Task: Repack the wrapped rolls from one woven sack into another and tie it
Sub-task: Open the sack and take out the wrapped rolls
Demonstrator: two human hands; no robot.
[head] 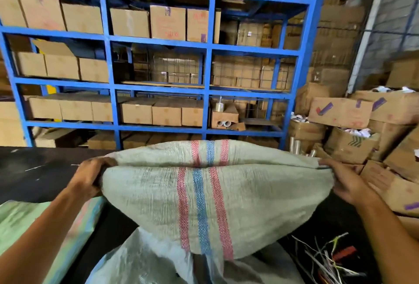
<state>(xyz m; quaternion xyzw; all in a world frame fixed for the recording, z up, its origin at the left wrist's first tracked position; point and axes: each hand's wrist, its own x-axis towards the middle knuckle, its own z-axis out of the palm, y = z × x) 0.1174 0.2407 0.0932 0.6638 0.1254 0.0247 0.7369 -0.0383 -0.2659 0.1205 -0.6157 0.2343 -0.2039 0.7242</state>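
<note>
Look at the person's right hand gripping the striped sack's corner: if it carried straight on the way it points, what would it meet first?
The right hand points up and left along the striped sack, so it would press further into that sack's own folded corner. Depth beyond is unclear.

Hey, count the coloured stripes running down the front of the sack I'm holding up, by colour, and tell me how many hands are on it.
Striped sack, gripped at the upper corners by the left hand and right hand:
Red stripes: 2
Blue stripes: 1
Total stripes: 3
Hands on the sack: 2
</note>
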